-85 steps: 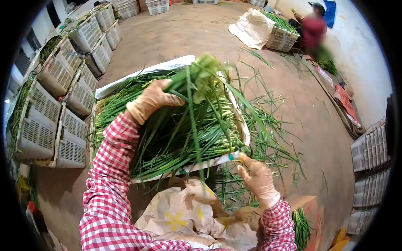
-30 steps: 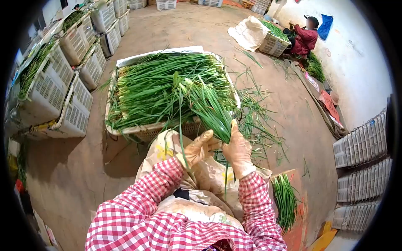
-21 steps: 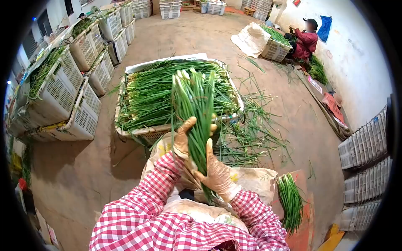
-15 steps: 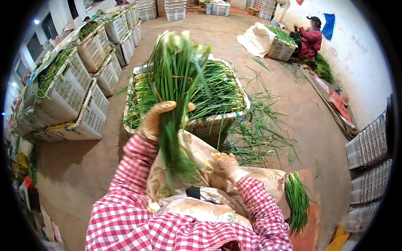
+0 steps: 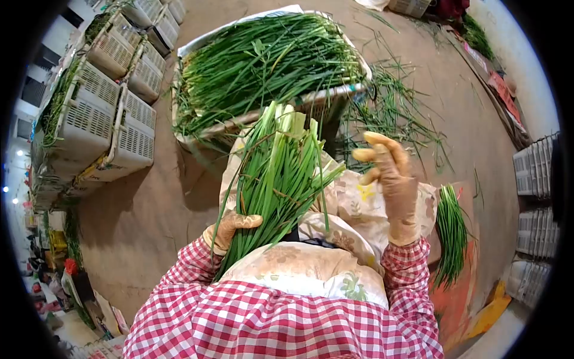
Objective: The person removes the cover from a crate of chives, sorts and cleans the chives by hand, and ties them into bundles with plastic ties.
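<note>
My left hand, in a tan glove, is wrapped round the lower part of a bunch of garlic chives. The bunch rests over my lap, pale stem ends pointing away from me and a few blades splaying to the right. My gloved right hand is raised to the right of the bunch, apart from it, with fingers spread and nothing visible in them. A stained patterned apron covers my lap. Just ahead stands a white crate heaped with loose garlic chives.
Loose blades litter the floor right of the crate. By my right knee lies a neat bundle of chives. Stacked crates line the left, and more crates stand at the far right. Part of another person shows at the top.
My left hand has lowered the bunch from over the crate to my lap. My right hand has risen from the apron and moved right, its fingers opening. The view has tilted downward.
</note>
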Available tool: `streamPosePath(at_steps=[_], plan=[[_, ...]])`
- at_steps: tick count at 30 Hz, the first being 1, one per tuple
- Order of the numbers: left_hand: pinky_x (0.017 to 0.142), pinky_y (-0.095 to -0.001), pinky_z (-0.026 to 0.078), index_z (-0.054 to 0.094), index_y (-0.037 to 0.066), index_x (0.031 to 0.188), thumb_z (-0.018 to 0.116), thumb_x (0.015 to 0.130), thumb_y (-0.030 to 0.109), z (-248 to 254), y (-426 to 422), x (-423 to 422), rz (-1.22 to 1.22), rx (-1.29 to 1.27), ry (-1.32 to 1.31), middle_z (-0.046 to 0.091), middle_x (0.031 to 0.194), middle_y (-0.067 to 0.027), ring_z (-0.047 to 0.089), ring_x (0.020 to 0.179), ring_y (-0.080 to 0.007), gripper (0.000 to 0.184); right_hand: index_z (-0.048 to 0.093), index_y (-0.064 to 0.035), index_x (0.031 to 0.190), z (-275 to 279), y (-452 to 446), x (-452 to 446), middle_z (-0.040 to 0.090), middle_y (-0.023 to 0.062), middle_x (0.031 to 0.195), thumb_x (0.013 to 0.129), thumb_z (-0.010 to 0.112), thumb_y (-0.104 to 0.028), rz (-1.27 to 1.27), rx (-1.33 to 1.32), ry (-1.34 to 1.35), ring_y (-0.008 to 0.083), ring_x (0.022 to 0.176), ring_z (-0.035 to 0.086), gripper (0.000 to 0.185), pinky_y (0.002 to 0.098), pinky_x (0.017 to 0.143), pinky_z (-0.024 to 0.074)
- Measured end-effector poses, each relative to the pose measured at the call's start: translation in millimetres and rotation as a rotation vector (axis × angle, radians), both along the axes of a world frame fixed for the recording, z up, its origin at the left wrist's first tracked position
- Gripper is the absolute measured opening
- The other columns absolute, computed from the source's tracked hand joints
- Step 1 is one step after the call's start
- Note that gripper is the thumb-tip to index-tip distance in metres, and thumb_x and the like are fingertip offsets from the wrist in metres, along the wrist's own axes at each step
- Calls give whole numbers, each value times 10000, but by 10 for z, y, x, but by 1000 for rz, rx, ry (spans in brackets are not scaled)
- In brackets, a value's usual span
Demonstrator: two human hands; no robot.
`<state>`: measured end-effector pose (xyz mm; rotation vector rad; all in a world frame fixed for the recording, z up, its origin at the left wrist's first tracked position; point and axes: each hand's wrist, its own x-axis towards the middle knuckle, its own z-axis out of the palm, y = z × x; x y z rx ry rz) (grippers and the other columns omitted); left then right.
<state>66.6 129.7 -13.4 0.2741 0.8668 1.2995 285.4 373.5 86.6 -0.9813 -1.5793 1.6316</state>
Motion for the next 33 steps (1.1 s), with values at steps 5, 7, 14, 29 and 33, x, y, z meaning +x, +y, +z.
streamPosePath(at_steps=[5,7,14,29,33], plan=[[731,-265,432,557,-16,1020,587,889,165,157,65,119,-52,25,184,546,911,-4,496,789,-103,225,497,-19,1226,-373,-157,-287,682,143,923,844,702,-226,188,328,-338,155,701,654,481,270,596,537],[771,-238,450,569,-16,1072,588,897,132,246,114,251,102,73,312,577,961,-17,517,839,-86,231,552,-36,1165,-362,-165,-289,676,143,903,857,669,-136,219,218,-277,182,727,661,343,305,605,531],[891,-318,482,523,24,1273,723,798,102,171,130,384,148,-107,266,614,1134,-61,589,996,-167,521,641,-35,947,-530,647,-98,632,124,782,885,545,-24,98,1225,-363,209,680,630,115,287,580,540],[890,-374,520,530,-2,1250,640,870,139,123,104,217,162,-130,-53,625,1152,-132,631,990,-242,420,674,-35,1051,8,44,-157,660,46,788,858,686,-291,542,-56,-161,69,602,545,321,204,538,448],[899,-365,512,518,2,1266,616,886,148,59,99,230,174,-144,-112,618,1166,-128,619,1019,-242,418,650,-29,1056,95,472,149,697,78,939,915,593,-351,241,-59,296,67,661,596,356,164,538,467]])
